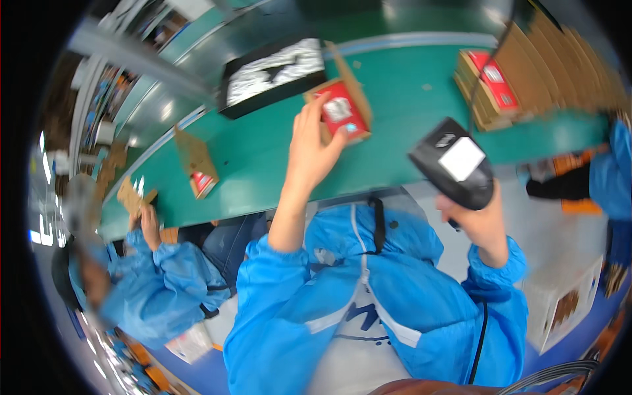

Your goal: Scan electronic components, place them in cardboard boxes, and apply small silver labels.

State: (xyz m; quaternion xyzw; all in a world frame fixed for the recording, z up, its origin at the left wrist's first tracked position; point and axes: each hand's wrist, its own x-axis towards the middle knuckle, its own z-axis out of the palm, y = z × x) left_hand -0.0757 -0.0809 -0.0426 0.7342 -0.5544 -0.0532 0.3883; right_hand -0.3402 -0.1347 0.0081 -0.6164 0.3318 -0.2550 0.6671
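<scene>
The small cardboard box [340,105] with the red printed insert lies on the green conveyor belt [408,99], its flap open toward the far side. My left hand [315,146] rests on its near edge, fingers spread over the rim and touching the red face; the hand is laid on it, not closed around it. I judge the box light and fairly stiff, though the open flap would bend easily; the firm side walls look the better place to take hold, not the flap. The glossy red face may be slippery.

My right hand [482,220] is clenched around the handle of a black handheld scanner [454,161], held above the belt's near edge, window toward the box. Its cable hangs down past my sleeve.

Just beyond the box stands a black tray [273,74] with white contents. A stack of similar boxes [490,85] sits on the belt well to the right. To my left, another open box [196,161] lies on the belt, near a co-worker in a blue coat [158,270].
</scene>
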